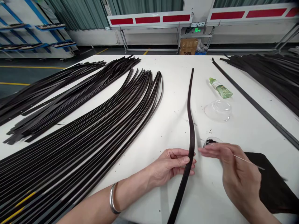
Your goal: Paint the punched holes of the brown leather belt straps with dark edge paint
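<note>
My left hand (174, 165) is closed around a long dark strap (191, 133), with the thumb on its face and the fingers behind. The strap runs up the white table and bends slightly; its near end leaves the view at the bottom. To the right, my right hand (235, 174) pinches a thin pale stick (249, 161), whose tip lies close to the strap. Motion blurs this hand a little. Behind its fingers, partly hidden, sits a small clear cup (213, 139) with something black in it. A dark cloth-like sheet (273, 183) lies under the right wrist.
Many dark straps (100, 124) lie fanned out on the left, with more bundles behind. A green-labelled packet (220, 88) and an upturned clear plastic cup (218, 110) rest beyond my right hand. One long strap (254, 101) and another pile (271, 74) lie at right.
</note>
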### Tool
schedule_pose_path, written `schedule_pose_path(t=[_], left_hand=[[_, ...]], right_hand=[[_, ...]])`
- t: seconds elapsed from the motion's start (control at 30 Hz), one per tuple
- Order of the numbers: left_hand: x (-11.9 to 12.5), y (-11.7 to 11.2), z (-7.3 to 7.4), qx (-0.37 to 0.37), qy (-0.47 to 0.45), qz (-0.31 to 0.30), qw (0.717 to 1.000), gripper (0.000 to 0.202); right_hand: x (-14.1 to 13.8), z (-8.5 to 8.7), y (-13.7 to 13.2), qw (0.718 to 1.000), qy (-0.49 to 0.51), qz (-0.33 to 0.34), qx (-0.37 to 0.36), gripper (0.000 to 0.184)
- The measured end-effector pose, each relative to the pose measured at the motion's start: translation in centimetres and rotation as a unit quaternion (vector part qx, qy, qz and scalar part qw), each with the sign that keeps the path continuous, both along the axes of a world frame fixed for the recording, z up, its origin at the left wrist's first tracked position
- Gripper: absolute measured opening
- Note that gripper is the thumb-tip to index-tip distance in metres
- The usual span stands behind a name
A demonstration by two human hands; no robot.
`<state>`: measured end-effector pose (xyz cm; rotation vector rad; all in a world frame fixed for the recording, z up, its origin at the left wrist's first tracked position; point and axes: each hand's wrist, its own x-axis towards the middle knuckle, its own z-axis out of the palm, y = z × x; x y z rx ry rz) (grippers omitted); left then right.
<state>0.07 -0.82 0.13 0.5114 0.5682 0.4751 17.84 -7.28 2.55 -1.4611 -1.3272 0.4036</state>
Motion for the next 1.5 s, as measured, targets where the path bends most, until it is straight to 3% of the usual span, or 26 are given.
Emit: schedule_pose_path(t=[0.07,0.13,0.37,0.57,0.67,0.83,1.1,1.5], left_hand=[[0.0,0.0,0.1,0.002,-0.002,-0.001,1.000,0.028],[-0.1,-0.1,0.2,0.005,-0.005,0.001,1.000,0.028],[-0.1,-0.2,0.1,0.004,-0.008,0.007,1.000,0.030],[-0.1,-0.5,0.4,-0.013,0.009,-0.026,1.000,0.032],[-0.1,-0.5,0.6,-0.010,0.019,-0.017,1.000,0.031],[0.0,-0.3,0.5,-0.012,0.031,0.007,0.999,0.029],[0.1,0.0,0.6,-0.009,0.057,0.014,0.998,0.025],[0.1,0.1,0.7,-0.009,0.066,0.012,0.998,0.029]], right_hand=[[-0.2,0.3,0.6,0.997,0.050,0.000,-0.067,0.012],[-0.3,0.6,1.3,0.991,0.083,0.005,-0.102,0.020],[-0.3,0.7,2.6,0.976,0.164,0.023,-0.141,0.032],[1.3,1.4,5.0,0.966,0.214,-0.021,-0.140,0.036],[2.6,1.5,5.1,0.975,0.164,-0.012,-0.147,0.031],[5.2,0.7,2.8,0.994,0.018,-0.048,-0.097,0.032],[6.9,-1.0,1.7,0.965,-0.260,0.007,0.009,0.026],[6.5,-1.7,2.3,0.951,-0.304,0.026,0.039,0.022]])
